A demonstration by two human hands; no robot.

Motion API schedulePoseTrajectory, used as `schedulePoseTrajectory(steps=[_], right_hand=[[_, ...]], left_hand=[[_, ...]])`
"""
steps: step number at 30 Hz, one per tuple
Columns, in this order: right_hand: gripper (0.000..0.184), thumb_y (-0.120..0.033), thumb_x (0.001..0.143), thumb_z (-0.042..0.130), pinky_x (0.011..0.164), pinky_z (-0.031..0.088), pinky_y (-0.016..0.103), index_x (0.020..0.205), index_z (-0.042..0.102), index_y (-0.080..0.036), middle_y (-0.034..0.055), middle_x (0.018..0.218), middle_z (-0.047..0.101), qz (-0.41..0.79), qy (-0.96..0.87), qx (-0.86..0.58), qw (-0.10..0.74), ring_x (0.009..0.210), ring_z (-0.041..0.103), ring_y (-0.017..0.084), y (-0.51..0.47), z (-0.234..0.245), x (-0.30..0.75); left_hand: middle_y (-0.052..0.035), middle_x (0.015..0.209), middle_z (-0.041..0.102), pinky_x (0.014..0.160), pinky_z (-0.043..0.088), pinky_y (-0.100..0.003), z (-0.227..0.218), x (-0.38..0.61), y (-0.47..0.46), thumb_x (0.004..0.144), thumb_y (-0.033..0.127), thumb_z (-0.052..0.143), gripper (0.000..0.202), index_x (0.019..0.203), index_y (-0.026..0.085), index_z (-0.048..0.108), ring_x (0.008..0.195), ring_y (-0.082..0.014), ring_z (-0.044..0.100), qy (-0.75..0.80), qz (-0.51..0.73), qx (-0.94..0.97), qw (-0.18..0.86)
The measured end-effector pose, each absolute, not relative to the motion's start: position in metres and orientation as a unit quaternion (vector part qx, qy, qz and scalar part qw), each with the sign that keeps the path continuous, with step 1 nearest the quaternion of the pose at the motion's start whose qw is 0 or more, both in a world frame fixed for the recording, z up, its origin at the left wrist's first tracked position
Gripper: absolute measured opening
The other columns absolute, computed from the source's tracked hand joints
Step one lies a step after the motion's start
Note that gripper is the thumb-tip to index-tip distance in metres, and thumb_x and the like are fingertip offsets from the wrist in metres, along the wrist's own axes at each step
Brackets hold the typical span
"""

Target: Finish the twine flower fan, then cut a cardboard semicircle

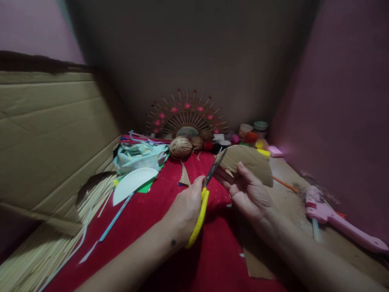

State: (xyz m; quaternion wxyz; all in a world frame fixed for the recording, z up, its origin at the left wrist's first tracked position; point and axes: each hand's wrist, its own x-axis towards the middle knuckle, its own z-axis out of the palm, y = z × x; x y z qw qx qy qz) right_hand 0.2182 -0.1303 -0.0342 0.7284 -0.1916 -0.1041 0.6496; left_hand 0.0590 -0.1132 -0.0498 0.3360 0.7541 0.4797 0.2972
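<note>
My left hand [185, 211] is closed round the yellow handles of a pair of scissors [203, 202]. Their dark blades point up and to the right, at the left edge of a brown cardboard half-disc [247, 160]. That cardboard is pinched in my right hand [247, 194], thumb on the near face and fingers behind it. Whether the blades are parted is hard to make out. A small cardboard scrap [184, 176] lies on the red cloth [170, 227] just beyond the scissors.
At left are a white half-disc [133, 184], a blue strip [117, 217], thin sticks [39, 259] and a large cardboard sheet [45, 142]. Twine balls [180, 147] and a flowered fan-shaped piece [187, 107] stand at the back. A pink glue gun [340, 221] lies at right.
</note>
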Motion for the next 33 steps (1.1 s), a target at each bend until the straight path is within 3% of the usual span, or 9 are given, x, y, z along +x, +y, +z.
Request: schedulePoseTrajectory(steps=[4, 9, 26, 28, 33], right_hand=[[0.008, -0.016, 0.073, 0.062, 0.093, 0.042, 0.049, 0.066, 0.059, -0.018, 0.0066, 0.085, 0.069, 0.659, -0.116, -0.184, 0.721, 0.101, 0.060, 0.023, -0.129, -0.036, 0.218], [0.006, -0.015, 0.071, 0.064, 0.095, 0.041, 0.046, 0.067, 0.061, -0.018, 0.0048, 0.078, 0.069, 0.648, -0.122, -0.198, 0.725, 0.091, 0.063, 0.021, -0.130, -0.034, 0.216], [0.010, -0.008, 0.063, 0.066, 0.085, 0.049, 0.030, 0.071, 0.067, -0.015, 0.0026, 0.075, 0.070, 0.637, -0.132, -0.220, 0.727, 0.071, 0.064, 0.013, -0.132, -0.035, 0.208], [0.012, -0.006, 0.061, 0.067, 0.083, 0.050, 0.029, 0.069, 0.068, -0.015, 0.0017, 0.071, 0.070, 0.630, -0.121, -0.231, 0.732, 0.068, 0.064, 0.013, -0.132, -0.032, 0.209], [0.014, -0.003, 0.059, 0.066, 0.085, 0.050, 0.033, 0.063, 0.066, -0.017, -0.0007, 0.068, 0.069, 0.623, -0.121, -0.238, 0.735, 0.067, 0.063, 0.013, -0.134, -0.028, 0.207]], left_hand=[[-0.0013, 0.061, 0.052, 0.050, 0.030, -0.024, -0.050, 0.056, -0.110, 0.079, 0.023, 0.040, 0.038, 0.115, 0.018, 0.051, 0.051, -0.0146, 0.045, 0.471, 0.223, 0.823, 0.227], [-0.0043, 0.063, 0.056, 0.051, 0.032, -0.025, -0.049, 0.053, -0.109, 0.083, 0.024, 0.033, 0.037, 0.116, 0.017, 0.050, 0.053, -0.0173, 0.050, 0.487, 0.167, 0.841, 0.169], [-0.0095, 0.069, 0.061, 0.057, 0.040, -0.029, -0.023, 0.065, -0.130, 0.082, 0.017, 0.028, 0.038, 0.116, 0.015, 0.046, 0.061, -0.0228, 0.059, 0.515, 0.056, 0.837, 0.176], [-0.0121, 0.076, 0.063, 0.060, 0.042, -0.031, -0.024, 0.066, -0.133, 0.083, 0.017, 0.028, 0.041, 0.120, 0.014, 0.043, 0.066, -0.0246, 0.061, 0.514, 0.067, 0.836, 0.181], [-0.0230, 0.109, 0.058, 0.083, 0.042, -0.039, -0.030, 0.067, -0.136, 0.083, 0.021, 0.031, 0.053, 0.133, 0.006, 0.028, 0.102, -0.0291, 0.056, 0.481, 0.155, 0.845, 0.176]])
